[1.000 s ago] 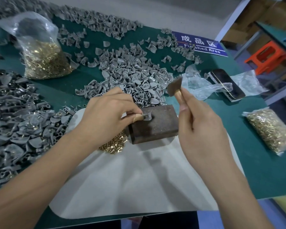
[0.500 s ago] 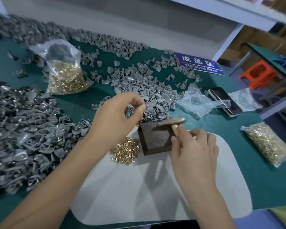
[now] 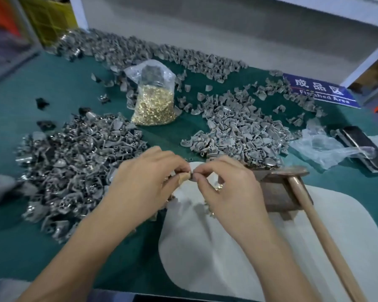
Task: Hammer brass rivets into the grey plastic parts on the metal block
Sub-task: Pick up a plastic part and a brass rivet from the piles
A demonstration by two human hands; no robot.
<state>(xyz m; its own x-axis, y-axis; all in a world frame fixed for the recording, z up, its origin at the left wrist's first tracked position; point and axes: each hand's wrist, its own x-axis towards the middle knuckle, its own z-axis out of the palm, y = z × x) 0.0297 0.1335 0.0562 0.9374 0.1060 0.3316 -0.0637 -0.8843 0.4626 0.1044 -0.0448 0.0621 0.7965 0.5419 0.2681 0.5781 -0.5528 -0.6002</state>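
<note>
My left hand and my right hand meet fingertip to fingertip above the white mat. Together they pinch a small grey plastic part, which is mostly hidden by the fingers. A few loose brass rivets peek out under my right hand. The dark metal block sits just right of my right hand. The hammer lies across the block, its head on the block's far edge and its wooden handle running toward the lower right.
A pile of grey parts lies behind the hands and a darker pile spreads to the left. A clear bag of brass rivets stands at the back. A phone, crumpled plastic and a blue sign are at the right.
My right hand has let go of the hammer, which now lies on the block, and moved left to join my left hand. Both now pinch a small part. The view has swung left.
</note>
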